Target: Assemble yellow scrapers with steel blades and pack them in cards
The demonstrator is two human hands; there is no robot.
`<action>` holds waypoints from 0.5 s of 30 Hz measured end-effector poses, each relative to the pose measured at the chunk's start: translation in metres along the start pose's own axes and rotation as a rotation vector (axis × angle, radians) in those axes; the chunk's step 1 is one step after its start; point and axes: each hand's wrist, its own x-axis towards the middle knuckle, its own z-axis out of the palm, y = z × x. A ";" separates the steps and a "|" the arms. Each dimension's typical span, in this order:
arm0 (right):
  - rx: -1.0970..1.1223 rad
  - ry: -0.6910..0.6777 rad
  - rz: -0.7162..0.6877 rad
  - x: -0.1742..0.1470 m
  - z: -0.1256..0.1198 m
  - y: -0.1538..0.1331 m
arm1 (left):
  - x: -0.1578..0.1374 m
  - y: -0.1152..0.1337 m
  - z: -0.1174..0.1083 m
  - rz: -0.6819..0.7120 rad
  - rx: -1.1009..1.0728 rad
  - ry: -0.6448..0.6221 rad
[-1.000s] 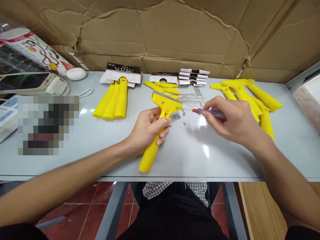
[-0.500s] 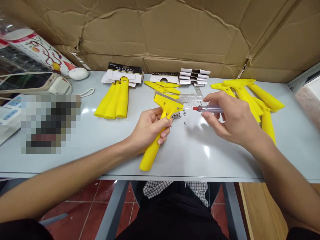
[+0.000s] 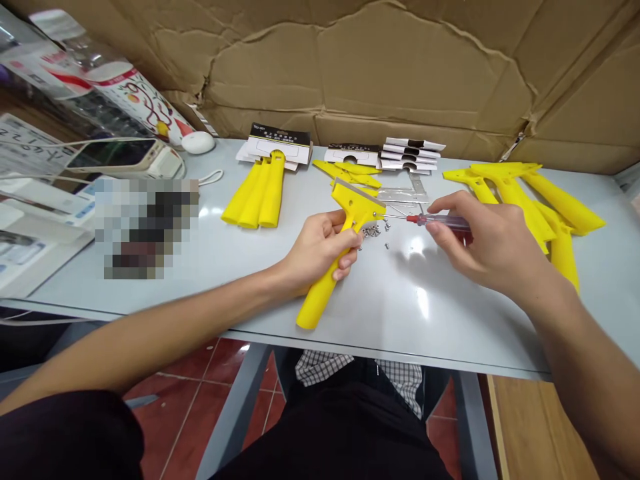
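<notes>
My left hand [image 3: 327,250] is wrapped round the handle of a yellow scraper [image 3: 320,293], whose wide head points up and away, with a metal strip along its edge. In my right hand [image 3: 493,240] is a screwdriver [image 3: 443,222] with a clear purplish handle and a red collar. Its thin shaft reaches left, and the tip meets a small screw at the right side of the scraper's head. Just behind the scraper, several loose screws [image 3: 373,231] lie on the table. Flat metal blades [image 3: 400,195] rest beyond them.
On the right lie several yellow scraper bodies [image 3: 515,193]. Three yellow handles [image 3: 271,193] lie left of centre below header cards [image 3: 280,140]. Yellow head pieces [image 3: 350,171] and folded cards [image 3: 413,152] sit at the back. Bottles [image 3: 133,93] and a phone [image 3: 113,157] stand left; cardboard [image 3: 370,67] walls the back.
The view has shifted left, so everything appears further right. Both hands keep their holds, and the screwdriver tip stays at the scraper's screw.
</notes>
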 end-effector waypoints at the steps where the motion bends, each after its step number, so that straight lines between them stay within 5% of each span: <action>1: 0.016 -0.011 0.001 -0.001 0.000 0.000 | 0.000 0.000 0.000 -0.001 -0.003 0.003; 15: -0.081 0.031 -0.027 0.000 0.002 -0.006 | -0.001 -0.002 -0.002 0.018 0.030 -0.017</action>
